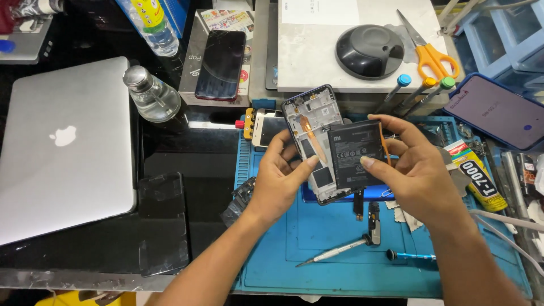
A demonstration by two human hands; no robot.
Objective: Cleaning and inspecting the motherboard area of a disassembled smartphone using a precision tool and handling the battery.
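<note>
Above the blue mat [317,238], the left hand [280,175] grips an opened phone [311,122] by its lower edge, fingers pinching the frame. The right hand [416,170] pinches a black battery [357,153] between thumb and fingers, held over the phone's right half. A screwdriver [334,252] lies on the mat below; a laptop [65,147] sits far left on the worktop.

The scene is brightly and evenly lit from above, with colours vivid and detail sharp across the blue mat [340,249]. Left of the mat, the black desk [187,164] surface is glossy and mirrors pale streaks of light. The silver laptop [65,150] further left looks slightly washed out. Beneath the hands, shadows on the mat are soft and short. Straight edges bow mildly toward the corners.
</note>
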